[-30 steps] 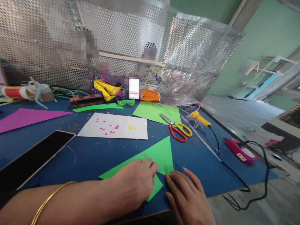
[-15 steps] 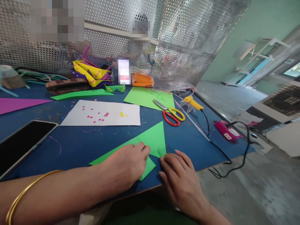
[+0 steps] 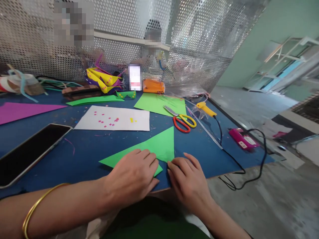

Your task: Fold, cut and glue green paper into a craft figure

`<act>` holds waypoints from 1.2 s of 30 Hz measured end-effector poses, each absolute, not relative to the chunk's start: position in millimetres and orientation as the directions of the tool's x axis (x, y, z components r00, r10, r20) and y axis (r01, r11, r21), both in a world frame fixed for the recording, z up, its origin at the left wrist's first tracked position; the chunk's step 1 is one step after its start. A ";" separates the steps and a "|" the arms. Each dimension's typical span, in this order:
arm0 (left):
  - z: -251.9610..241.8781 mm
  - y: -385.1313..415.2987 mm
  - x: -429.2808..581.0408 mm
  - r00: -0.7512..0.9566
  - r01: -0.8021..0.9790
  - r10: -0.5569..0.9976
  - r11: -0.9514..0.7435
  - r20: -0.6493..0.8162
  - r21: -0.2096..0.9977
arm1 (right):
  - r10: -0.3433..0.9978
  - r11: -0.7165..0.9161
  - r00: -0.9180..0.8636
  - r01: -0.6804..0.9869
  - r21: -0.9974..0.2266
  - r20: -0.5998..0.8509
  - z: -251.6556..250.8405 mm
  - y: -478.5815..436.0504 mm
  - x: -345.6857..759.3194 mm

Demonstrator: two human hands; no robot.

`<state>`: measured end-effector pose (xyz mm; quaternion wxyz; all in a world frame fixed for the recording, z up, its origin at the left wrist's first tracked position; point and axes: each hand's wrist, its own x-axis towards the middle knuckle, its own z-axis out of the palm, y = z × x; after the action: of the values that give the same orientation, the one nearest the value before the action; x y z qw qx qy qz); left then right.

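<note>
A folded sheet of green craft paper lies at the table's near edge, with one corner pointing up and another toward the left. My left hand rests on its lower part, fingers curled over the fold and the thumb to the right; the hand hides much of the lower edge. My right hand is at the paper's right corner, its thumb and forefinger tips close together on it. Scissors with red and yellow handles lie beyond the paper, blades partly over a lighter green sheet.
A white sheet carries small pink and yellow pieces. A phone lies at left, near purple paper. At right are a yellow glue gun and a pink power strip. Behind stand a lit phone and perforated metal panel.
My left hand has rolled forward over the fold, and less of the lower green flap shows. My right hand stays at the corner. The view has shifted slightly.
</note>
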<state>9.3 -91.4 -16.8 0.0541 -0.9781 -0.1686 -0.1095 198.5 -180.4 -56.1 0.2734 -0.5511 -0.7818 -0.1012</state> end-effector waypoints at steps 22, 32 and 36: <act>-26.1 -44.7 -17.1 0.858 -0.061 0.032 -0.985 0.513 0.164 | 0.789 0.562 -0.613 0.739 -0.372 -0.026 7.4 -84.1 211.3; -23.6 -47.0 -19.8 0.890 0.168 0.168 -0.985 0.423 0.038 | 0.764 0.580 -0.645 0.676 -0.455 0.016 -16.6 -76.5 211.5; -23.5 -61.2 -24.2 0.920 0.137 0.071 -0.980 0.387 -0.147 | 0.744 0.593 -0.666 0.625 -0.508 0.048 -19.9 -77.5 217.1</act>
<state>-24.2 -61.2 -23.5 0.0859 -0.9759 -0.0534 -0.1934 217.1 -77.5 -19.9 0.1286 -0.3877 -0.8831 0.2311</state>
